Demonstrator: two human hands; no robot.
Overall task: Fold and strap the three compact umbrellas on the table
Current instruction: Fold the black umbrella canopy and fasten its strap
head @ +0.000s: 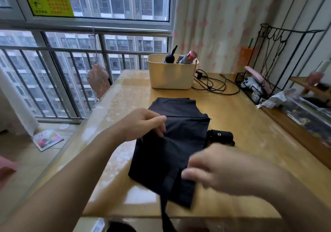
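While the pleats are being laid flat, my left hand [143, 124] pinches a fold of the black umbrella [170, 145] between thumb and curled fingertips, near the canopy's left edge. The canopy lies spread on the counter [250, 142], loosely creased and not rolled. Its strap [165, 212] hangs unfastened over the near edge. Behind it, a beige bin [170, 77] holds two other umbrellas [188, 59], both collapsed and standing upright; I judge these finished, though their straps cannot be seen. The black handle [221, 136] rests on the counter just beside the canopy's right edge. My right hand [223, 169] is blurred, its fingers on the canopy's lower right corner; whether they grip or merely press cannot be determined. Remaining, by my estimate: gather the pleats, roll, fasten the strap.
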